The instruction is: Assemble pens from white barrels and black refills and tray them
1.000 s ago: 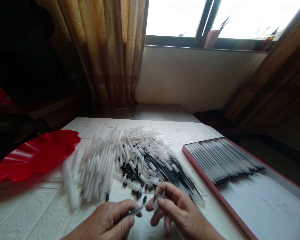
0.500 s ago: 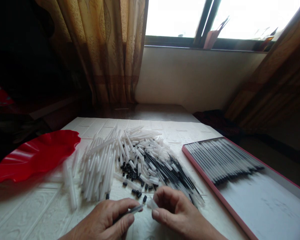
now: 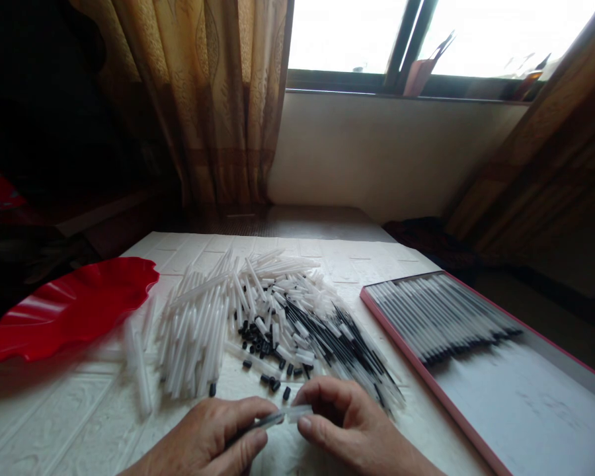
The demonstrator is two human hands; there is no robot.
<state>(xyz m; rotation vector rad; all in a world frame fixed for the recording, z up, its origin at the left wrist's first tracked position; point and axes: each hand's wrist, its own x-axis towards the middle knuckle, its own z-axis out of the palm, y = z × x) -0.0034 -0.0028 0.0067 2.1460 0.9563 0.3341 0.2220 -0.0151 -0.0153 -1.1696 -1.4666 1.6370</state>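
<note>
My left hand [image 3: 213,433] is closed around a slim dark pen [image 3: 268,421] with a translucent end that points right. Between the thumb and fingers of my right hand [image 3: 352,420] is a translucent white cap [image 3: 298,412]. Its near end meets the pen's tip; whether it is slipped over the tip I cannot tell. Just beyond my hands lie small black plugs [image 3: 265,347], short translucent caps [image 3: 305,357] and thin black refills [image 3: 350,340]. Left of these is a heap of long translucent white tubes [image 3: 193,344].
At the left a red wavy-edged dish [image 3: 74,307] rests on the white brick-patterned tabletop [image 3: 79,416]. On the right, a pink-edged box lid [image 3: 500,410] holds a row of assembled pens [image 3: 441,314]. Behind are a curtain [image 3: 213,99] and a window [image 3: 347,39].
My right hand has moved slightly left, and the cap, turned nearly level, is now against the pen's tip. My left hand stays almost in place.
</note>
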